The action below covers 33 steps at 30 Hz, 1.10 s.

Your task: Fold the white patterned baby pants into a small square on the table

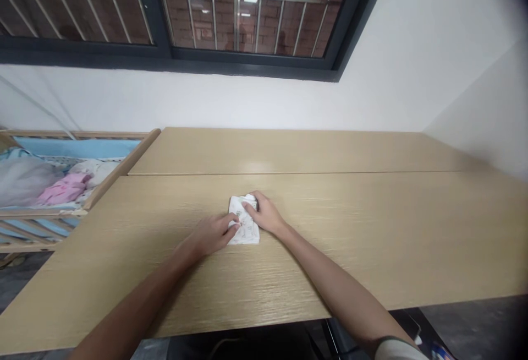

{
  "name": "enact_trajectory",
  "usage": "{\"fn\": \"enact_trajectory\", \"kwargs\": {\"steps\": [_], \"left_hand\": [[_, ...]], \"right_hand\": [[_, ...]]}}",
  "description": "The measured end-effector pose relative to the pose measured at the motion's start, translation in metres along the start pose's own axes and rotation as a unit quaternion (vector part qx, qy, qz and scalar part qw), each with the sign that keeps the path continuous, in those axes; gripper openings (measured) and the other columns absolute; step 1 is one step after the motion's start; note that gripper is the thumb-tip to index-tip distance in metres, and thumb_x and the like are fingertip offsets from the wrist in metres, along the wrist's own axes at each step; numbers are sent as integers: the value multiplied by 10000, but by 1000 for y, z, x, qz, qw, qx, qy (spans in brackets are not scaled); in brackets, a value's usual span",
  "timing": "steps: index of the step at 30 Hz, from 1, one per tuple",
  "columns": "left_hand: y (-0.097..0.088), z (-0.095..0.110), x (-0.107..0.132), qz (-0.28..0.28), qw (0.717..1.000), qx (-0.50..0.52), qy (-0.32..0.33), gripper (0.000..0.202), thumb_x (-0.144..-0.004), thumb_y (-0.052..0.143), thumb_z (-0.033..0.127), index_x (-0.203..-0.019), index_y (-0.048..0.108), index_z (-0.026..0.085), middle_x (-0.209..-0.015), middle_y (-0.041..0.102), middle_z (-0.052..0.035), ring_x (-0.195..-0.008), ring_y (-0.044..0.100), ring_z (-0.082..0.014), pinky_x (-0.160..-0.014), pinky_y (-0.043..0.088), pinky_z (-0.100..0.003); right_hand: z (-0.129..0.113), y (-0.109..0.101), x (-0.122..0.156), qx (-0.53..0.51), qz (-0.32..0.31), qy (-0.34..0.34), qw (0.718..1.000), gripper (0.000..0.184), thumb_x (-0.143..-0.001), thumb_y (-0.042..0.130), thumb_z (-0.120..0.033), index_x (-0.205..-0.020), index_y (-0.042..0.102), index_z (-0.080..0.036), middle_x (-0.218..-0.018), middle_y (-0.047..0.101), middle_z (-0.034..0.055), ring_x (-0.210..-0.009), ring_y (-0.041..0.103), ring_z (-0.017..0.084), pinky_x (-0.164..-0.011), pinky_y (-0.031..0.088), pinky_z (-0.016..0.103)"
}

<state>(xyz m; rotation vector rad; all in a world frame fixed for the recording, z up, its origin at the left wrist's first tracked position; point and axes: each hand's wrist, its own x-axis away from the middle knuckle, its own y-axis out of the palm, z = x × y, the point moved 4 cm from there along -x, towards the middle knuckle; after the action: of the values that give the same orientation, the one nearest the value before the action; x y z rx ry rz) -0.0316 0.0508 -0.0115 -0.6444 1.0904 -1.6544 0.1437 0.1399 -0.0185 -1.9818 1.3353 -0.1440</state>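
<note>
A small white cloth (247, 232) with a faint printed pattern lies folded into a rough rectangle on the wooden table (371, 228). At its left edge, my left hand (215, 233) has curled fingers and thumb closed on the fabric. My right hand (266, 214) grips the upper right corner, thumb on top and fingers round the far edge. Both forearms rest low over the tabletop. The undersides of the fingers and the cloth's lower layers are hidden.
A wooden crib (124, 175) with blue padding stands against the table's left side, holding bedding and a pink cloth (66, 188). Behind the table is a white wall (231, 98) below a dark-framed, barred window (247, 65). The table's front edge runs just before my body.
</note>
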Motion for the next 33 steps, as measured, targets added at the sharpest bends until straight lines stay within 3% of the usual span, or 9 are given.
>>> {"fn": "enact_trajectory", "kwargs": {"steps": [28, 33], "left_hand": [[1, -1, 0, 0, 1000, 24, -2, 343, -1008, 388, 433, -1139, 637, 237, -868, 698, -31, -699, 619, -183, -672, 428, -295], [-1, -5, -1, 25, 998, 29, -47, 285, -1012, 395, 416, -1104, 599, 240, -869, 705, -30, -715, 646, -196, -652, 415, -294]], "right_hand": [[-2, -1, 0, -9, -5, -7, 1000, 268, -971, 576, -426, -1104, 628, -200, -989, 703, 49, -906, 639, 204, -794, 469, 307], [-2, -1, 0, -30, 2, -8, 1000, 262, -965, 587, -417, -1107, 637, -203, -1026, 712, 56, -934, 650, 208, -818, 484, 314]]}}
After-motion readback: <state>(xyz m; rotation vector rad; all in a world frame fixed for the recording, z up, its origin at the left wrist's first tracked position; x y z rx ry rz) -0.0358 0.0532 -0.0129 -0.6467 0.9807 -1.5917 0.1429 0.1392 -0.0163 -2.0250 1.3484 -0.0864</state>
